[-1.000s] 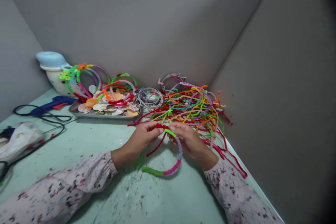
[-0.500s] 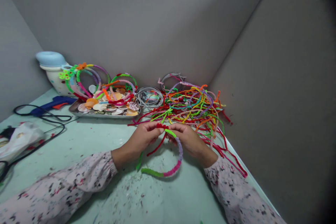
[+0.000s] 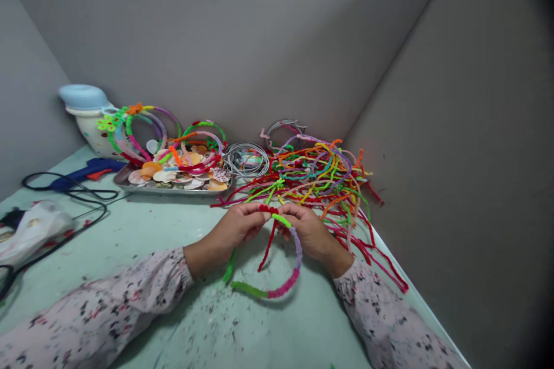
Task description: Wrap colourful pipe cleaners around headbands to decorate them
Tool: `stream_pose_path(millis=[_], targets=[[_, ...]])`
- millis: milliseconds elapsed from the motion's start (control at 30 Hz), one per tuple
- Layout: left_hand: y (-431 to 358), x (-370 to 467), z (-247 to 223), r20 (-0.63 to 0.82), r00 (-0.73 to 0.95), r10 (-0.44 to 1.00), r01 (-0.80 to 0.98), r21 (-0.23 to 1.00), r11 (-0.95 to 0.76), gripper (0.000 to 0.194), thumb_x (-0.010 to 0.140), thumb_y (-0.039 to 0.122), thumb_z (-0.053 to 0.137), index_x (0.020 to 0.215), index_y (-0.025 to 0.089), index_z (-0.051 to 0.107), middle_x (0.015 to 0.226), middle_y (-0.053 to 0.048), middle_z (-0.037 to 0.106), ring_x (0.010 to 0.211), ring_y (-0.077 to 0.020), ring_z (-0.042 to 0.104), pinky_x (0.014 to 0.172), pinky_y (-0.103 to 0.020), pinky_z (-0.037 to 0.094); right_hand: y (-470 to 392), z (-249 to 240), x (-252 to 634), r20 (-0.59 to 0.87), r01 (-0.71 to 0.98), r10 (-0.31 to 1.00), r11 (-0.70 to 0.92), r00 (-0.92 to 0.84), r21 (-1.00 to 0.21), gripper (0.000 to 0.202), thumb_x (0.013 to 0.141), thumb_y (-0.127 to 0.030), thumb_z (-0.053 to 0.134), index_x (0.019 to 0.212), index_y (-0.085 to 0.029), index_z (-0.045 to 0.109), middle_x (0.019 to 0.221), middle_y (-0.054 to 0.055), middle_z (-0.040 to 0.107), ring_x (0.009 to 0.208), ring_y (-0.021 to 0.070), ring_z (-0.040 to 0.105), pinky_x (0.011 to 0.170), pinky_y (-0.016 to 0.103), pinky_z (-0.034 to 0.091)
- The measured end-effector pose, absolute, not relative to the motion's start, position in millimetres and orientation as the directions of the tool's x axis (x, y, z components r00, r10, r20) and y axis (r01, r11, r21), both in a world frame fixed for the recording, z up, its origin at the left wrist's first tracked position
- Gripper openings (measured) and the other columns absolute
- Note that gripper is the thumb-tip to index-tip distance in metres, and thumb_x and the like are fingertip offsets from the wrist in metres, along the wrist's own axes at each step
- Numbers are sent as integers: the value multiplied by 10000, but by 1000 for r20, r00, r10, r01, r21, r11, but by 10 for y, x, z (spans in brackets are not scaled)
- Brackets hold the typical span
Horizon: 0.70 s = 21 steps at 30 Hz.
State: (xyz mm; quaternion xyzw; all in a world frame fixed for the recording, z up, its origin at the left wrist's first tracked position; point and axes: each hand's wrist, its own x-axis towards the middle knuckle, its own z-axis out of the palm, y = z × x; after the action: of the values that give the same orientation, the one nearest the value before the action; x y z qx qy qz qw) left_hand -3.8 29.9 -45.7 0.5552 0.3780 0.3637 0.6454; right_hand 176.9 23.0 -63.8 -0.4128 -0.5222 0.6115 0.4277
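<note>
Between my two hands is a curved headband (image 3: 298, 248) wrapped in fuzzy pipe cleaner, in bands of green, lilac and pink. A red pipe cleaner (image 3: 268, 247) is coiled at its top, and the loose tail hangs down inside the curve. My left hand (image 3: 240, 225) pinches the band at the left of the red coils. On their right, my right hand (image 3: 303, 227) grips it beside the bright green part. A green end (image 3: 230, 267) dangles below my left hand. The fingers hide part of the wrapped band.
A metal tray (image 3: 173, 191) holds shells and finished hoops. Loose pipe cleaners (image 3: 320, 173) lie heaped at the right, beside coiled grey wire (image 3: 247, 160). Left stand a blue-lidded container (image 3: 89, 121), a blue glue gun (image 3: 82, 174) with a black cord, and a plastic bag (image 3: 38, 228).
The red tail has swung to the right and hangs more steeply. The headband's lower part has shifted slightly downward. Both hands keep nearly the same place and grip.
</note>
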Motion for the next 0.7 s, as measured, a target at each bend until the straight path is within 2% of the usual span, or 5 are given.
stream_pose_path(millis=[167,333,533,700], targets=[[304,-45,-463,-79,473,877,-46,992,115,203,769,329,589,787,128,608,539,60,374,445,-53,281,411,-200,170,233,-660,1759,-54,-134,953,-97,-297,-986,136,738,-302,663,780,-184,611,592,-44,554,483,81,461,477,212,355],[308,-59,-476,-101,489,866,-46,989,141,204,767,328,596,809,128,610,551,60,371,441,-47,277,412,-200,157,221,-632,1766,-28,-71,955,-52,-297,-996,129,757,-310,646,773,-187,607,608,-46,557,509,87,472,507,218,358],[309,-55,-493,-151,482,863,-54,978,201,202,739,323,619,803,132,605,535,66,388,422,-43,292,398,-190,166,219,-613,1784,62,75,968,82,-245,-994,126,764,-313,637,766,-187,630,631,-46,548,557,91,451,553,225,353],[316,-55,-510,-179,535,825,-116,952,282,188,748,310,618,823,141,583,545,56,472,404,-36,370,384,-163,183,228,-646,1762,206,138,963,231,-173,-963,112,758,-316,656,775,-204,659,735,-9,607,652,124,517,615,250,399]])
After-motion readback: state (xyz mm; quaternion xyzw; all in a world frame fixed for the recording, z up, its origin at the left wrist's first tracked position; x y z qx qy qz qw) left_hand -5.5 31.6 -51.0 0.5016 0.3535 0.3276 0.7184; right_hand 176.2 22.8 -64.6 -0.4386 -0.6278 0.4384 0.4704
